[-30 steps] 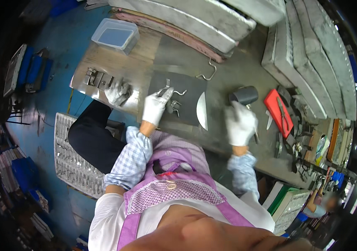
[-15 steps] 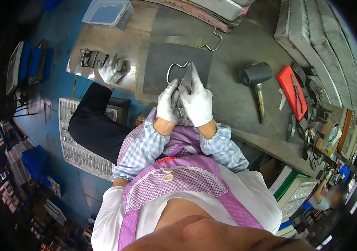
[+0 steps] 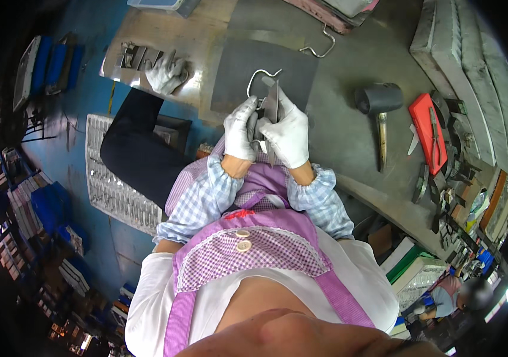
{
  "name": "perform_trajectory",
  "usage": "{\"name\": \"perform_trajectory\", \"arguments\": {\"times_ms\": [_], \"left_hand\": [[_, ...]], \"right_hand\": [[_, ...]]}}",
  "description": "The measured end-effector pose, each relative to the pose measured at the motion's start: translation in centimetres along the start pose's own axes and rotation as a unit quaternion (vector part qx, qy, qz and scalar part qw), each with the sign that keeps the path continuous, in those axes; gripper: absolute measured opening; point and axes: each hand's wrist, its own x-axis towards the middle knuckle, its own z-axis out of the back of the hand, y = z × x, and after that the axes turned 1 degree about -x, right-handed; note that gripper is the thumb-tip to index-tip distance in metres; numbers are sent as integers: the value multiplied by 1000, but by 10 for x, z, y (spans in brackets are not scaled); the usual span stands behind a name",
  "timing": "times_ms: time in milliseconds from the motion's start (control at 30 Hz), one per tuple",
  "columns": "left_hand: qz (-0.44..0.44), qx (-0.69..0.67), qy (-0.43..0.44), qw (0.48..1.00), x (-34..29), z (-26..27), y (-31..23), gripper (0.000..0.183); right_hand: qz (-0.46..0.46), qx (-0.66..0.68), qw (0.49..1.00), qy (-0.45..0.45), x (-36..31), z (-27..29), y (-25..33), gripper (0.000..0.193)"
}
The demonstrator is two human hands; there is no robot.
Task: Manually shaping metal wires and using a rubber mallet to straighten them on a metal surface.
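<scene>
In front of my apron, my left hand (image 3: 240, 130) and my right hand (image 3: 288, 132), both in white work gloves, are closed together round a thin grey metal piece (image 3: 273, 102). It stands nearly edge-on and its narrow end points away from me. My right thumb and fingers pinch its flat sides; my left fingers press in from the left. A small shiny curl of metal (image 3: 260, 145) shows low between the hands; whether it belongs to the same piece I cannot tell. Just beyond my fingers a bent metal wire (image 3: 255, 77) appears to lie on the dark mat (image 3: 233, 65).
A black-headed mallet (image 3: 378, 98) and a red tray (image 3: 425, 128) with pliers lie right. A second bent wire (image 3: 330, 44) is farther back. Left are a grey-white glove (image 3: 166, 72), possibly with a hand in it, and metal clips (image 3: 138, 56). Grey padded blocks (image 3: 444, 71) stand far right.
The view has shifted, so the bench sits higher in the picture. The metal piece is turned to show slightly more of its face. Both hands keep hold of it.
</scene>
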Motion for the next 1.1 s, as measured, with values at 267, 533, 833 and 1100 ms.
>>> {"name": "perform_trajectory", "arguments": {"times_ms": [267,533,833,1100], "left_hand": [[-91,289,-31,953,25,-27,-32,34],[-441,785,111,421,91,-126,-65,30],[-205,832,258,446,148,-199,-9,34],[-359,776,313,414,137,-46,-164,22]], "right_hand": [[-9,-183,980,-80,16,28,-14,59],[117,-267,897,-332,-10,168,-14,40],[20,-648,651,-395,-23,188,-98,65],[50,-629,666,-397,-5,189,-87,59]]}}
